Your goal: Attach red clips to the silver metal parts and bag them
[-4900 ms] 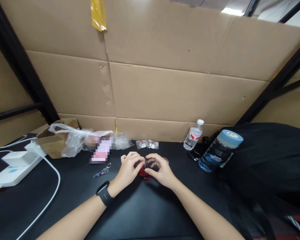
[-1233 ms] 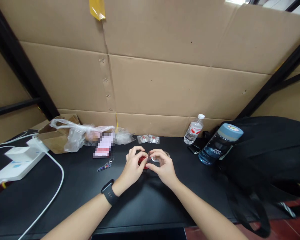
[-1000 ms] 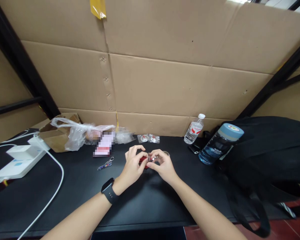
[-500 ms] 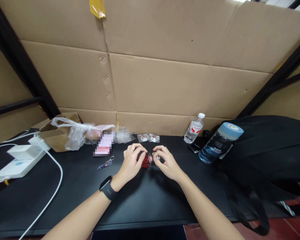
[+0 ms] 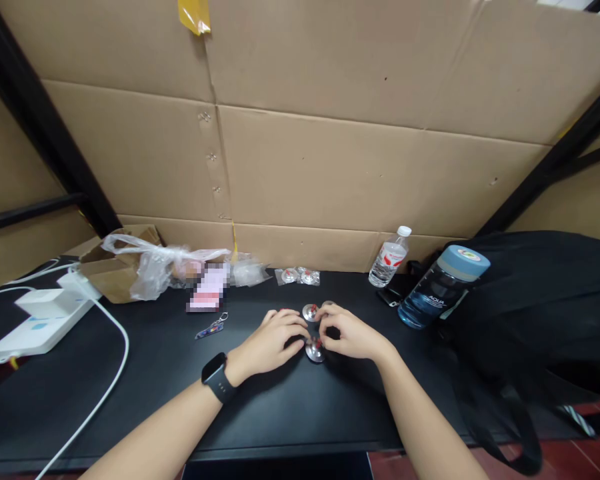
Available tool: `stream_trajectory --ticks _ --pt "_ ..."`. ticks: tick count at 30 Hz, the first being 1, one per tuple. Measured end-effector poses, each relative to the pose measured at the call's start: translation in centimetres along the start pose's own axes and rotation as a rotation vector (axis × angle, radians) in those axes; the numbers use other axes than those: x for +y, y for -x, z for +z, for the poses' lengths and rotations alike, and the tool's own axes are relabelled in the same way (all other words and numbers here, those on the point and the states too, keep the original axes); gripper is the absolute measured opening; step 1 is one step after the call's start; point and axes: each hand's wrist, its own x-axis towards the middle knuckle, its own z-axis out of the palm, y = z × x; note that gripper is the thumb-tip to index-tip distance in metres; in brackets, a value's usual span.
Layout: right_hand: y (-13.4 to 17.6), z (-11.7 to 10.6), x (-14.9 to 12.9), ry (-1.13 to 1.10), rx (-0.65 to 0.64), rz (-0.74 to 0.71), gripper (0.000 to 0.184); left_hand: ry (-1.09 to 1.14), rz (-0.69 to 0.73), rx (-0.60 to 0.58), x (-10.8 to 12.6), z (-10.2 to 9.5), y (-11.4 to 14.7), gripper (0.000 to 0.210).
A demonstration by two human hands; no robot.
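A small shiny silver disc point(image 5: 315, 353) with a red piece at its middle lies tilted between my hands on the black table. My left hand point(image 5: 275, 339), with a black watch on the wrist, has its thumb and fingertips drawn together at the disc's upper left edge. From the other side my right hand point(image 5: 353, 333) pinches at the red piece with thumb and forefinger. A second silver disc point(image 5: 310, 313), also red in the middle, lies just behind. Past my right fingers the rim of another round thing point(image 5: 329, 305) shows. Some red peeks out behind my left hand.
Clear packets point(image 5: 298, 276) with similar discs lie at the back. Left are a keychain point(image 5: 211, 330), a blurred pink card point(image 5: 209, 288), plastic bags, a cardboard box and a white power strip point(image 5: 43, 327). Right stand a water bottle point(image 5: 389, 257), a blue-lidded bottle point(image 5: 437, 290) and a black bag point(image 5: 540, 307).
My hands have come down closer to the table's front and slightly right. The red tangle beside my left fingers is now mostly hidden, and two silver discs show plainly on the table.
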Motion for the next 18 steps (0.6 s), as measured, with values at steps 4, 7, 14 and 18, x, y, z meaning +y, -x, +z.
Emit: stream_trajectory --ticks 4,7,14,18 --pt "-0.2 0.3 0.0 0.004 0.061 0.029 0.006 -0.195 -0.207 0.190 -3.4 -0.8 0.4 0.026" --pt "-0.5 0.8 0.3 0.036 0.175 0.055 0.010 -0.407 -0.379 0.275 -6.7 -2.0 1.3 0.032" --pt "-0.7 1.5 0.6 0.133 0.204 0.132 0.019 -0.408 -0.454 0.227 -10.0 -3.0 2.4 0.042" --pt "-0.8 1.6 0.7 0.174 0.205 0.182 0.034 -0.397 -0.380 0.278 -8.6 -3.4 1.9 0.041"
